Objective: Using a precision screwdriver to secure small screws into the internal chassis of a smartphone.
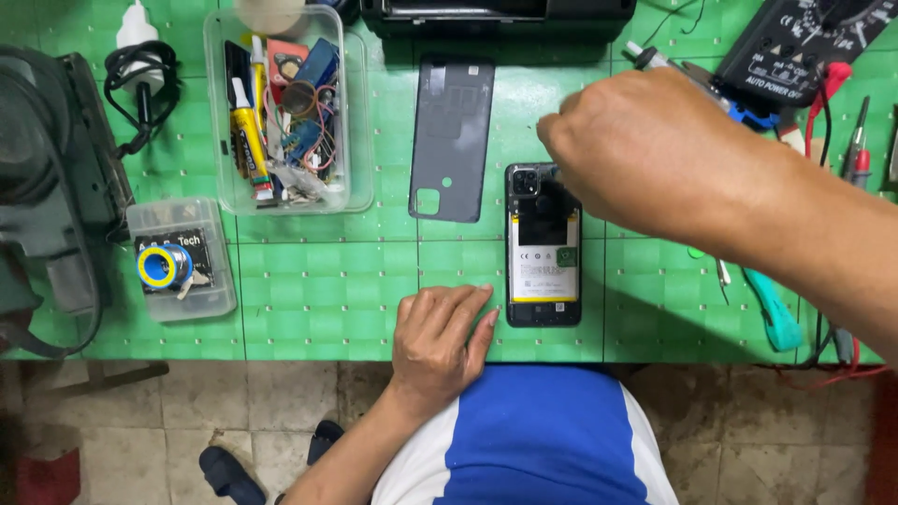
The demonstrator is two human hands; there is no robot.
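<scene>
An opened phone [543, 248] lies face down on the green mat [318, 290], its battery and camera block exposed. Its dark grey back cover [452, 138] lies just to the left, further back. My left hand [440, 341] rests flat on the mat, fingertips beside the phone's lower left corner, holding nothing. My right hand [629, 150] hovers over the phone's upper right corner, fingers curled downward; what it pinches is hidden. A screwdriver [673, 67] pokes out behind that hand.
A clear box [360, 122] of glue tubes and small parts stands at the back left. A small lidded box [182, 262] sits near a dark machine [47, 178]. A multimeter [804, 37], probes [856, 140] and a teal tool [774, 313] crowd the right side.
</scene>
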